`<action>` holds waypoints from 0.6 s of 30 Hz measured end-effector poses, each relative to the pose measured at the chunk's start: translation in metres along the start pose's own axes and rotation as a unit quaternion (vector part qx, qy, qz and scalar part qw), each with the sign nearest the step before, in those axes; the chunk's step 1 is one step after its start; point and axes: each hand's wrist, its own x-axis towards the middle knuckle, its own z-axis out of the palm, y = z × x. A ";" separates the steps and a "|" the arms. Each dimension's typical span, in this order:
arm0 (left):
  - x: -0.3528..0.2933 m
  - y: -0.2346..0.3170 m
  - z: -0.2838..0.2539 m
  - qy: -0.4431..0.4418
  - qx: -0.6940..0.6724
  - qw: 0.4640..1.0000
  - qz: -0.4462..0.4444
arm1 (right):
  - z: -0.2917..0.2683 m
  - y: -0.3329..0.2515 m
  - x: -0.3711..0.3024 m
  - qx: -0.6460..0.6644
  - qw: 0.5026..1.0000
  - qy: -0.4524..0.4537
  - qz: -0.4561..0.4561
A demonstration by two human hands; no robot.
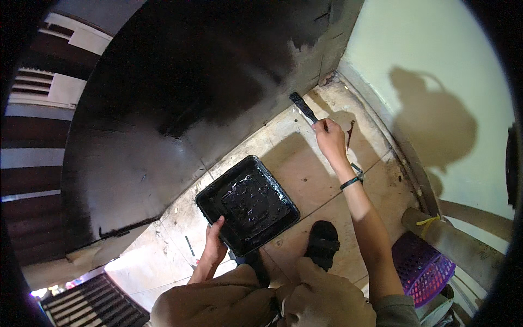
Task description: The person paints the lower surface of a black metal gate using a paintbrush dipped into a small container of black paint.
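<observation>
My left hand (215, 244) grips the lower left rim of a square black paint tray (248, 201), thumb over the edge. Wet black paint coats the tray's inside. Out to the right, my right hand (330, 136) is closed round the handle of a paintbrush (303, 106) with black-soaked bristles. The brush tip is at the lower edge of a large panel (190, 82), close to the floor; whether it touches cannot be told. Black paint covers much of the panel's upper part, while its lower strip and right end look greyer and patchy.
The tiled floor (310, 185) has dark spots and streaks. A pale wall (430, 32) with a pipe along its base stands at right. Near my right elbow are a purple plastic basket (419, 267) and a thick tube (457, 240). A slatted rack (92, 302) is at lower left.
</observation>
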 end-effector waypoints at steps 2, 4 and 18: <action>-0.004 -0.002 -0.009 0.012 0.019 1.000 0.020 | 0.010 0.009 0.010 -0.016 1.000 0.011 0.016; -0.004 -0.001 -0.014 0.006 0.020 1.000 0.019 | 0.012 0.015 0.017 -0.050 0.999 0.016 0.013; -0.020 0.010 -0.026 0.029 -0.011 0.999 0.039 | -0.035 -0.072 -0.012 0.207 0.972 0.067 -0.086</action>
